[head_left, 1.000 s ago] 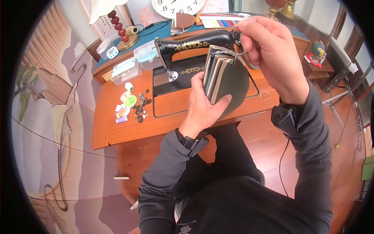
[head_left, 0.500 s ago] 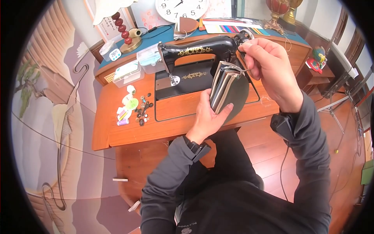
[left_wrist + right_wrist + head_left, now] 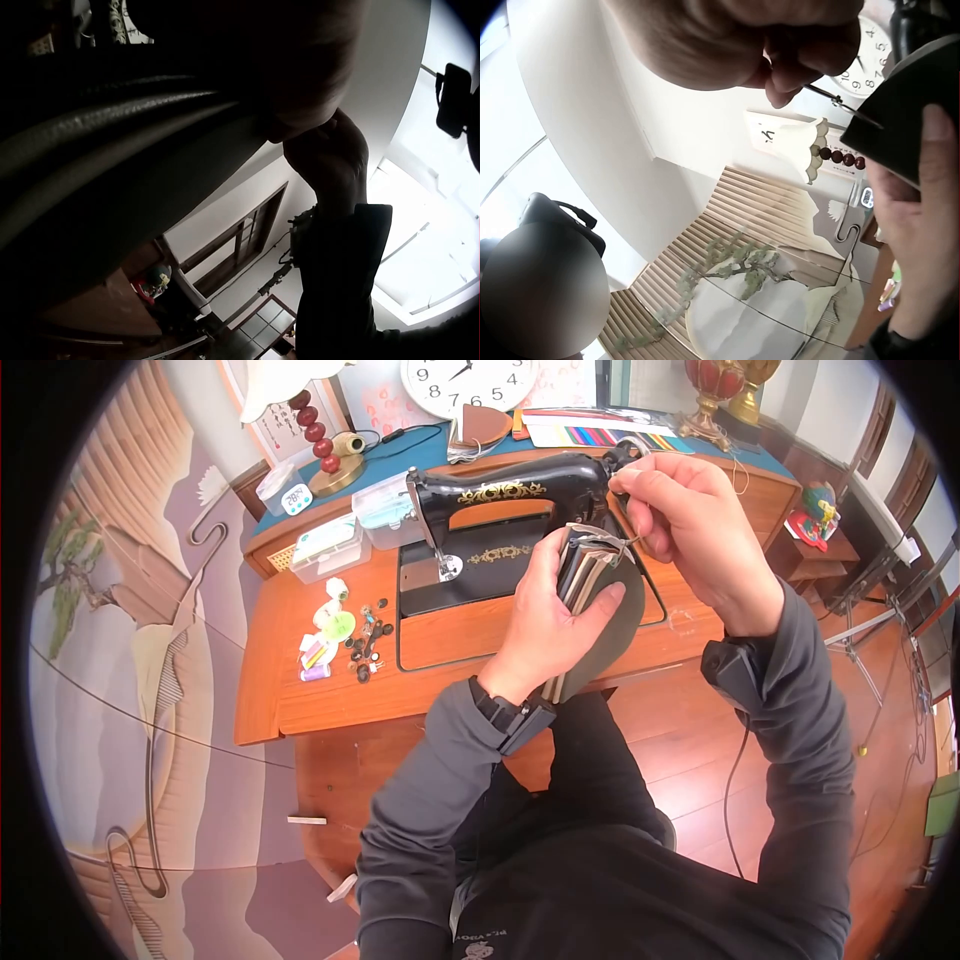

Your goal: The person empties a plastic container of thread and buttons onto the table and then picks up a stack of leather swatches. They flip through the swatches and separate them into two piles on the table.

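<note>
Left hand [image 3: 548,622] wraps round a stack of dark leather pieces [image 3: 598,615], fingers curled over the near face and thumb pressed on the front, holding it up on edge above the wooden surface [image 3: 330,685]. Right hand [image 3: 690,520] sits just above the stack's top edge, fingertips pinched together on a thin needle [image 3: 845,106]; the right wrist view shows its point touching the corner of the dark leather. Pale thread [image 3: 597,536] loops across the top of the stack, close to those pinching fingers. Behind both hands stands a black sewing machine [image 3: 500,490] with gold ornament, set into the surface. Off to the left lie buttons [image 3: 365,643] and small thread spools [image 3: 314,656], well apart from the hands. Clear plastic boxes [image 3: 325,547] sit beyond them, and a wall clock [image 3: 465,380] hangs at the back.
</note>
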`<state>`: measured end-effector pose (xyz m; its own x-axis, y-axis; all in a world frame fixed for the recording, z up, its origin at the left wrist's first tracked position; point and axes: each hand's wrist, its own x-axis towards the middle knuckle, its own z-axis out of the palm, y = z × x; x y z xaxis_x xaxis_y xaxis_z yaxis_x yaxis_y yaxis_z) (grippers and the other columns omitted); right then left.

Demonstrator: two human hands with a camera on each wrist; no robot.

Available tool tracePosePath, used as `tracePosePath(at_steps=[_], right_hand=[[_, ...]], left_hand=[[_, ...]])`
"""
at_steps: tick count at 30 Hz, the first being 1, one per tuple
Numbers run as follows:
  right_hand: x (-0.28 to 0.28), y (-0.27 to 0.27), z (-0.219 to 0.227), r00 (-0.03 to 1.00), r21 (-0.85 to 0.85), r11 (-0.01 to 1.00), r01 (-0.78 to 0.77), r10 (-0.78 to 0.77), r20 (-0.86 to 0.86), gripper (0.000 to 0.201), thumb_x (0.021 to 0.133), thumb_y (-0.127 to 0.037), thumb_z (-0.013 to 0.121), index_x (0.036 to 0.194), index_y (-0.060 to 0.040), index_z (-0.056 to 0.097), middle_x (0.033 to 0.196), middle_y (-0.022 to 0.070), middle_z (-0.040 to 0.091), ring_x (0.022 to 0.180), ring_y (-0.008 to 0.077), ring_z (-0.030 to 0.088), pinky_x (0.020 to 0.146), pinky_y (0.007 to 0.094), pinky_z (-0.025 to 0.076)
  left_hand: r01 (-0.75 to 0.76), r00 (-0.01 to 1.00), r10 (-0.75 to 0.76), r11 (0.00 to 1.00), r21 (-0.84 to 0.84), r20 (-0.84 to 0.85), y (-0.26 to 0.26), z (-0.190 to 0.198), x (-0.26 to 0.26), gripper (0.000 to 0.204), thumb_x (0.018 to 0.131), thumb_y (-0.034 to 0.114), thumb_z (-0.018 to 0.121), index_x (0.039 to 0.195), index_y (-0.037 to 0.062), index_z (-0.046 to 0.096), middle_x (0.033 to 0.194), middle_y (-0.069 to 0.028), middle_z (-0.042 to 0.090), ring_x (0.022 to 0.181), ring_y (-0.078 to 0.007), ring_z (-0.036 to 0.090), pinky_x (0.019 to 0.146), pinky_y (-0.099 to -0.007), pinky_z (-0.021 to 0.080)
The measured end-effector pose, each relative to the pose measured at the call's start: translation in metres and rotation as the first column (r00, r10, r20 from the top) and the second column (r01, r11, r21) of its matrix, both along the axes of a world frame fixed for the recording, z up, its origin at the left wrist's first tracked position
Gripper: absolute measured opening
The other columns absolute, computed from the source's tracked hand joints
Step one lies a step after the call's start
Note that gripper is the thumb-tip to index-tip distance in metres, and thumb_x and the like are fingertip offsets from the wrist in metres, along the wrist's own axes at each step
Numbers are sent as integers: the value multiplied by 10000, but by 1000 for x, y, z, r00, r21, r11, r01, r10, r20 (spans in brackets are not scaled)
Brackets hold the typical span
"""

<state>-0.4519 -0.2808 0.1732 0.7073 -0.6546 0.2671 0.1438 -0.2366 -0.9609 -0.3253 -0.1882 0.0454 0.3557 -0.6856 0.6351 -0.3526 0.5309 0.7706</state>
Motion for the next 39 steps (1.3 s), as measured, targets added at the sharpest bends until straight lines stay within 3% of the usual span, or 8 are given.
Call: tracePosePath(at_steps=[5,8,12,15,23,26,28,39], right_hand=[[0,-22,-2,991,191,973,-133,136,-4,163,941,-176,628,871,-29,642,657,-15,602,501,41,491,444,199,375],[2,-23,-7,994,182,977,-111,112,6,187,969,-207,620,953,-25,660,688,-8,625,520,45,520,468,196,399],[-2,0,-22,988,151,980,-130,116,99,267,1007,-277,591,1060,-27,670,783,12,670,603,63,580,545,214,453],[-1,7,-34,974,147,981,-128,96,203,280,1016,-285,579,1050,-21,668,803,22,674,633,70,596,573,221,468],[0,3,-36,971,154,977,-149,115,209,282,1031,-274,549,1027,-13,654,809,27,666,656,86,605,597,225,470],[0,3,-37,971,156,977,-143,108,213,279,1030,-272,550,1016,-13,653,794,22,654,654,87,598,596,227,464],[0,2,-37,970,159,977,-144,108,217,277,1029,-271,551,1009,-15,653,786,20,646,652,87,592,594,227,460],[-1,4,-39,963,152,974,-166,127,236,266,1026,-267,556,981,-28,664,755,0,629,613,72,555,576,215,451]], left_hand=[[-9,1000,9,999,-50,-5,2,1,-2,600,867,122,747,1348,-22,419,1192,-130,613,1112,-200,604,972,-341,475],[23,999,-25,999,-33,-45,1,1,-1,591,871,117,743,1349,-13,420,1194,-126,612,1114,-194,601,969,-340,476],[-67,997,68,997,-39,28,0,-1,1,585,864,96,737,1346,-8,421,1191,-125,610,1104,-200,605,959,-346,481],[-84,996,85,996,-37,40,2,0,1,588,857,90,737,1345,-3,422,1183,-125,609,1098,-206,608,954,-351,483],[-68,998,68,998,-14,-5,1,-15,2,613,846,123,751,1340,-10,412,1185,-139,611,1092,-217,618,947,-360,490],[-40,999,41,999,29,-35,5,-23,0,616,871,135,744,1355,-12,394,1220,-116,580,1122,-172,572,966,-332,475],[-67,995,67,998,6,-70,4,-27,-1,645,841,164,776,1330,-26,399,1176,-168,630,1077,-237,641,931,-367,500],[-128,990,128,992,6,-55,5,-30,-5,628,829,170,791,1298,-23,420,1141,-166,649,1045,-242,660,899,-364,519]])
